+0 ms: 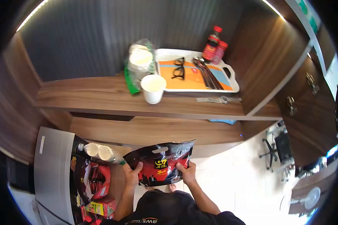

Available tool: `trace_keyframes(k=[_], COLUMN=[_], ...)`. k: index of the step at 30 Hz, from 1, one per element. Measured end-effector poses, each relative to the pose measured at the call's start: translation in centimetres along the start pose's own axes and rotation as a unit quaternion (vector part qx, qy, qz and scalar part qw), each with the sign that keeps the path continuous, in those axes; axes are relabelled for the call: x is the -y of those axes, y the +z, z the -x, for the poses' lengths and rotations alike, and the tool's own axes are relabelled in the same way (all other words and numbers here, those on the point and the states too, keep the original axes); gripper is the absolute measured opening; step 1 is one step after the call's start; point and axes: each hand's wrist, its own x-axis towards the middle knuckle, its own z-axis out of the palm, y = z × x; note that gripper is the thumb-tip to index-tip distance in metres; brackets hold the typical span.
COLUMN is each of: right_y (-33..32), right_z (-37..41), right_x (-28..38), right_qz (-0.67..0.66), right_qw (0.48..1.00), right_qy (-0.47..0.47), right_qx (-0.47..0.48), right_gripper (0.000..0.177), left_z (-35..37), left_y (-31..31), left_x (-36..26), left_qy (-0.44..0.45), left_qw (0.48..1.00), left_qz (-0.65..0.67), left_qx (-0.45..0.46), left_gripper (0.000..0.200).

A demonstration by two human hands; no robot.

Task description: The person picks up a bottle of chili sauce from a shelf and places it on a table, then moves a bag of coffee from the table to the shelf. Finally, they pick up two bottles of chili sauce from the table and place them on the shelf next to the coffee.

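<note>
Between my two hands is a black and red G7 3in1 coffee bag point(161, 165), held upright in front of my body with its printed face toward me. My left hand point(133, 173) grips its left edge, thumb on the front. On the opposite edge, my right hand point(187, 172) holds it the same way. The fingers behind the bag are hidden. A handle slot shows near the bag's top.
Above, a wooden shelf point(101, 93) carries a white paper cup point(153, 89), bagged cups point(140, 59) and a tray point(195, 90) with glasses, spoons and bottles. A watch point(214, 100) lies in front. Lower left, an opened coffee bag point(101, 183) sits beside a small fridge point(52, 161).
</note>
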Motion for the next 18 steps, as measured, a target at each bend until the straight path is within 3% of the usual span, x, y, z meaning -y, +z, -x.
trace_keyframes(k=[2, 3, 7, 9, 11, 15, 18], right_y=[-0.9, -1.6, -3.9, -5.9, -7.7, -11.3, -14.6], right_z=[1.1, 1.6, 3.5, 3.7, 4.3, 6.3, 8.2], right_x=[0.9, 0.9, 2.0, 0.1, -0.9, 0.5, 1.8], right_qz=[-0.055, -0.059, -0.108, -0.054, -0.048, -0.078, -0.122], right_qw=[0.992, 0.991, 0.978, 0.975, 0.969, 0.950, 0.942], right_qy=[0.092, 0.091, 0.069, -0.025, -0.016, -0.009, -0.015], right_qx=[-0.060, -0.080, -0.165, -0.213, -0.240, -0.301, -0.314], right_gripper=[0.021, 0.021, 0.027, 0.025, 0.025, 0.026, 0.022], left_z=[-0.5, -0.7, -1.7, -1.8, -1.7, -0.4, 1.9], left_y=[1.2, 1.9, 3.6, 5.4, 6.4, 10.5, 14.4], left_x=[0.5, 0.6, 1.9, 2.5, 5.4, 7.8, 7.3], left_qy=[-0.016, -0.039, -0.143, -0.149, -0.208, -0.179, -0.139], left_qw=[0.999, 0.997, 0.972, 0.968, 0.949, 0.910, 0.888], left_qz=[-0.009, 0.010, -0.024, -0.018, 0.003, -0.068, -0.039], left_qx=[0.040, 0.068, 0.184, 0.202, 0.238, 0.367, 0.436], left_gripper=[0.017, 0.019, 0.032, 0.035, 0.034, 0.048, 0.045])
